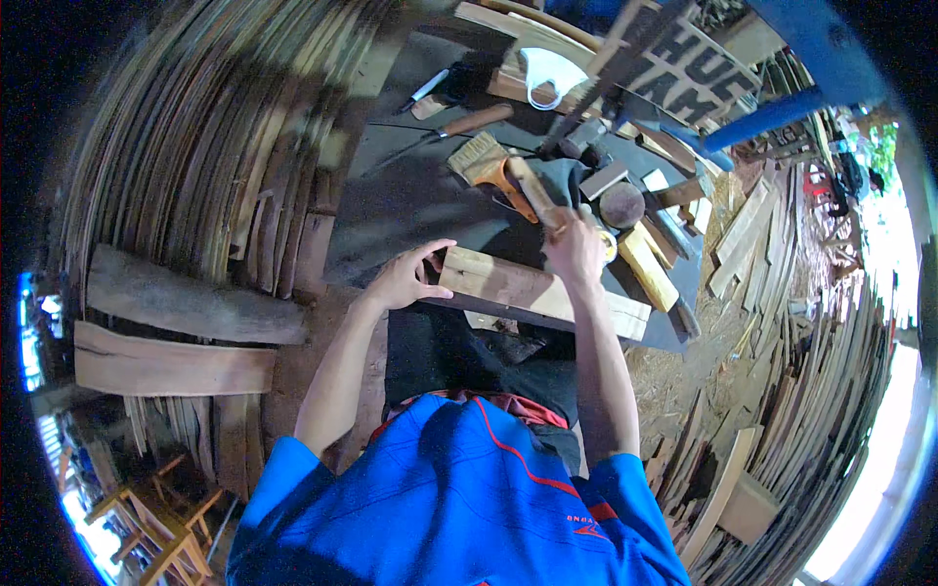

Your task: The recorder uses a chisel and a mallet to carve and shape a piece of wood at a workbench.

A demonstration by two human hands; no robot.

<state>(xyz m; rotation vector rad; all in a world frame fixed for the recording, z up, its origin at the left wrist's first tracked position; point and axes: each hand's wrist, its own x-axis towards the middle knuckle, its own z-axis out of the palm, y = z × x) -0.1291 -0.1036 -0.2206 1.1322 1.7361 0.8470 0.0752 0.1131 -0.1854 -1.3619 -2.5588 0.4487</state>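
Faces a dark tabletop (383, 207) reaching beyond the left hand (403, 279) and right hand (575, 246). Grips a squared timber (508, 280) by its end in the left hand, stretching rightward past the right. Has a broad brush (481, 164) left of the right hand. Clenches a pale wooden stick (531, 188) in the right hand.

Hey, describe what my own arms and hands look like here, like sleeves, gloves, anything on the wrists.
Your left hand and right hand are both bare, without gloves, and no watch or band shows at either wrist. The left sleeve and right sleeve are short and bright blue, leaving the forearms uncovered. They belong to a blue shirt with thin red trim.
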